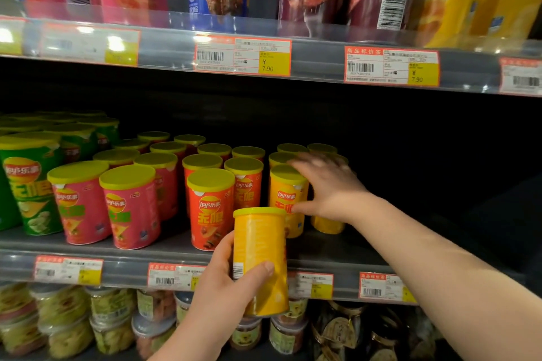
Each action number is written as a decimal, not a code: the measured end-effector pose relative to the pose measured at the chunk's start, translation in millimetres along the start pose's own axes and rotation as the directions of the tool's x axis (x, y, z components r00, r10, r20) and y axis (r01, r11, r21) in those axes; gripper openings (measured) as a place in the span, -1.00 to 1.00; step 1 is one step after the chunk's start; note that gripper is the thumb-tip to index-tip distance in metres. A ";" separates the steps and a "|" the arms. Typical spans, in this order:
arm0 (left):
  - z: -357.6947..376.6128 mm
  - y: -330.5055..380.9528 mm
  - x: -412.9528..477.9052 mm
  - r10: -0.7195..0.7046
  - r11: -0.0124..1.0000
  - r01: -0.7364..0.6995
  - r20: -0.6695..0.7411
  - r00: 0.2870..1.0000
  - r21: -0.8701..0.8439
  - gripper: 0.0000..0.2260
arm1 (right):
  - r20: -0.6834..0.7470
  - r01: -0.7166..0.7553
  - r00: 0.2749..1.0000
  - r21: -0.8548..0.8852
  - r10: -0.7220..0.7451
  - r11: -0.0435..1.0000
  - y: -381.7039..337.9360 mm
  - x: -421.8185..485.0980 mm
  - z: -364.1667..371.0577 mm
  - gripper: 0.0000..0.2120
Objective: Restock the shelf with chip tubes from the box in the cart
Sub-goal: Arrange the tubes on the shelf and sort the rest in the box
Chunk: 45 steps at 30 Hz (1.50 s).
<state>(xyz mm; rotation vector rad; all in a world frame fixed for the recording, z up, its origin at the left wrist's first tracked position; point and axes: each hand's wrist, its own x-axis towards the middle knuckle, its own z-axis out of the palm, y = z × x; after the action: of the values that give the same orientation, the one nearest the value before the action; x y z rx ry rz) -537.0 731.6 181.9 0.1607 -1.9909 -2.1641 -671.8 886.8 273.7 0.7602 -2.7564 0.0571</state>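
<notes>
My left hand (225,287) grips a yellow chip tube (261,249) with a yellow lid, upright in front of the middle shelf's edge (123,264). My right hand (328,187) reaches onto that shelf, fingers spread over a yellow tube (327,226) that it mostly hides, thumb against the front yellow tube (286,196). More yellow tubes stand behind them. To the left stand rows of red tubes (209,208), pink tubes (129,208) and green tubes (29,184). The box and cart are out of view.
The middle shelf is dark and bare to the right of the yellow tubes (425,199). The upper shelf (316,58) holds tall chip bags behind price tags. The lower shelf holds jars and small tubs (111,322).
</notes>
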 end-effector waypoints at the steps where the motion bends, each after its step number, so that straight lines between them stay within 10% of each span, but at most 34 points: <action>1: -0.8 -0.3 -0.1 0.003 1.000 -0.003 0.001 1.000 0.002 -0.52 | 0.044 0.028 0.999 -0.043 -0.026 0.999 -3.0 5.4 0.1 -0.14; 31: -10.9 -1.5 -0.3 0.004 0.999 -0.005 0.019 1.000 0.047 -0.51 | 0.165 -0.045 0.984 -0.117 0.064 0.992 1.7 36.1 8.2 -0.04; 37: -6.2 3.3 5.8 0.057 0.998 -0.057 0.018 0.998 -0.001 -0.50 | -0.138 -0.037 0.988 0.172 0.062 0.984 -8.0 8.6 -7.9 -0.35; 41: 2.8 10.6 14.9 0.148 0.989 -0.147 0.097 0.984 -0.021 -0.30 | -0.093 -0.021 0.988 0.700 0.120 0.713 -16.0 -25.7 -10.9 -0.72; 45: 17.1 14.1 28.9 0.246 0.968 -0.250 0.165 0.955 0.002 -0.34 | 0.204 -0.169 0.978 0.903 -0.048 0.395 -18.3 -51.5 3.5 -0.61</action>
<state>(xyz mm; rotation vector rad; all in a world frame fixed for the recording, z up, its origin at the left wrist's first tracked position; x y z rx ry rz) -567.8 741.0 199.0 -0.2594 -1.9969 -2.0521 -621.0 896.2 255.3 0.8965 -2.7448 1.7731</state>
